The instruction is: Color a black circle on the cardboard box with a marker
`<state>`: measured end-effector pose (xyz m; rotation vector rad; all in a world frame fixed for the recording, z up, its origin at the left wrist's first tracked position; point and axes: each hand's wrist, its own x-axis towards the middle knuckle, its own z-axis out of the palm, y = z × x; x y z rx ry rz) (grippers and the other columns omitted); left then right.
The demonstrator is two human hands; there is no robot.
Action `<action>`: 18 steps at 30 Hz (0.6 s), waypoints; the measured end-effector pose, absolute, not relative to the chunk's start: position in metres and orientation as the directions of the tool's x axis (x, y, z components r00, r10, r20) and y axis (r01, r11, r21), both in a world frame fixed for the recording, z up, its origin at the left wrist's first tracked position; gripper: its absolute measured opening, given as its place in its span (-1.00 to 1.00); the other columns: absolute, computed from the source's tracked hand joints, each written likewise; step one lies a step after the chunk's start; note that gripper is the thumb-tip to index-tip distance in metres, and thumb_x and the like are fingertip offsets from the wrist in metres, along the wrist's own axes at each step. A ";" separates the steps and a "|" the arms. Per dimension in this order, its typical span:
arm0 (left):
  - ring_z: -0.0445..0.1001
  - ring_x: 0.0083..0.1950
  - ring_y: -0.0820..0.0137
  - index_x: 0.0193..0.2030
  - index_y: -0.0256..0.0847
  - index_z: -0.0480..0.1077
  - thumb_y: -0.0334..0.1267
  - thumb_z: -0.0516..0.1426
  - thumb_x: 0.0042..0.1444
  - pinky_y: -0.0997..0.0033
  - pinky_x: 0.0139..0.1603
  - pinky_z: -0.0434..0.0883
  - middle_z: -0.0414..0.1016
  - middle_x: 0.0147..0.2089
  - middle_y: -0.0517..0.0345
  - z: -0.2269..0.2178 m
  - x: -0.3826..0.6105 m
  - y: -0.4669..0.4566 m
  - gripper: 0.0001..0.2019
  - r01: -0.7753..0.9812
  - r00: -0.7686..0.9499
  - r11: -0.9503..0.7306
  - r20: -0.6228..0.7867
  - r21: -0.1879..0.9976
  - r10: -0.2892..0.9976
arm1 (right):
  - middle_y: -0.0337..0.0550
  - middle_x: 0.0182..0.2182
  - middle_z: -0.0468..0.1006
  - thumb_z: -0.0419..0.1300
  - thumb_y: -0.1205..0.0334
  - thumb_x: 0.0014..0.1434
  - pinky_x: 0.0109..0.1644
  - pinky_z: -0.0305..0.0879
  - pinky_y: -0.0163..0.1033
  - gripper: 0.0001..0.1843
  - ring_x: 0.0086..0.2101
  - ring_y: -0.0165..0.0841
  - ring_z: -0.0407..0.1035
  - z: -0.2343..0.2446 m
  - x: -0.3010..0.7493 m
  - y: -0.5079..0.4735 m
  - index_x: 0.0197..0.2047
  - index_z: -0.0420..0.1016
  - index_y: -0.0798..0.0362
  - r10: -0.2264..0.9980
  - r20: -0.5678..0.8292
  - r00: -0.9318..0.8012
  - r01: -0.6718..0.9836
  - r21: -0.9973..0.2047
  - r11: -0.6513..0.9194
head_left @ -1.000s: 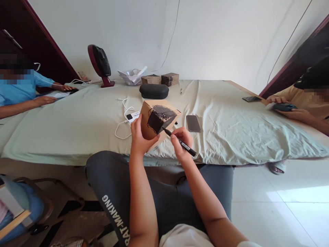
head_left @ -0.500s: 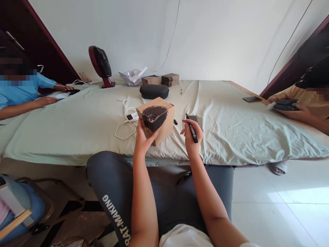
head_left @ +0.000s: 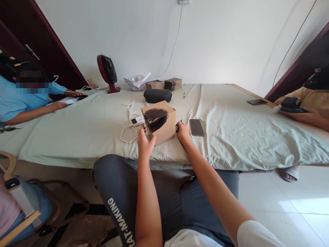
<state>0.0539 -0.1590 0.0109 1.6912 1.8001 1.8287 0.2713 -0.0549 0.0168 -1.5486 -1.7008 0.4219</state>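
A brown cardboard box (head_left: 168, 128) with a patch of black scribbled marker across its top and near side rests on the cloth-covered table. My left hand (head_left: 146, 142) is at the box's near left corner, thumb on the front and fingers along the left side. To the right of the box, my right hand (head_left: 183, 132) is low over the cloth, its fingers closed around a black marker (head_left: 177, 128). Most of the marker is hidden by the hand. A dark phone (head_left: 196, 127) lies flat just right of that hand.
Behind the box are a black case (head_left: 157, 96), two small cardboard boxes (head_left: 173, 84) and a plastic bag (head_left: 137, 83). A white cable (head_left: 125, 141) and white device (head_left: 138, 120) lie left. A fan (head_left: 108, 73) stands farther back. People sit at both ends, holding devices.
The box has gone from tilted in my left hand to resting lower on the table. My right hand has moved left with the marker, down to where the loose cap lay, uncovering the phone.
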 end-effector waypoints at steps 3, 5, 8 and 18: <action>0.55 0.14 0.13 0.45 -0.18 0.25 -0.30 0.20 0.09 -0.01 0.30 0.47 0.45 0.14 -0.14 0.026 0.053 -0.167 -0.27 0.619 -0.429 -0.370 0.693 0.693 0.580 | 0.00 -0.13 0.55 0.10 0.43 0.24 0.07 0.29 -0.13 -0.77 -0.12 -0.21 0.37 0.019 0.278 -0.070 -0.04 0.43 0.08 0.908 0.407 0.102 0.636 -0.729 0.255; 0.54 -0.02 0.23 0.35 -0.20 0.34 -0.32 0.18 0.13 0.10 0.21 0.48 0.46 0.00 -0.02 0.041 0.058 -0.176 -0.40 0.599 -0.474 -0.428 0.730 0.677 0.492 | -0.05 -0.11 0.53 0.06 0.30 0.37 0.07 0.33 -0.14 -0.79 -0.14 -0.25 0.40 0.025 0.280 -0.095 0.04 0.38 0.05 0.854 0.491 0.171 0.578 -0.752 0.317; 0.41 -0.28 0.37 0.19 -0.18 0.44 -0.21 0.19 0.27 0.31 -0.08 0.45 0.41 -0.27 0.19 0.064 0.069 -0.195 -0.64 0.478 -0.493 -0.552 0.729 0.684 0.476 | -0.15 -0.14 0.57 0.19 0.15 0.39 -0.11 0.40 -0.20 -0.80 -0.27 -0.32 0.44 0.038 0.271 -0.144 0.05 0.40 -0.06 0.692 0.664 0.282 0.297 -0.747 0.595; 0.46 -0.45 0.44 -0.16 -0.13 0.56 0.12 0.28 0.30 0.47 -0.39 0.41 0.50 -0.44 0.20 0.102 0.105 -0.221 -0.67 0.035 -0.306 -0.593 0.574 0.804 0.760 | -0.06 -0.01 0.69 0.24 0.16 0.41 -0.17 0.45 -0.09 -0.82 -0.33 -0.31 0.48 0.081 0.248 -0.219 0.06 0.54 -0.16 0.550 0.833 0.058 0.012 -0.552 0.834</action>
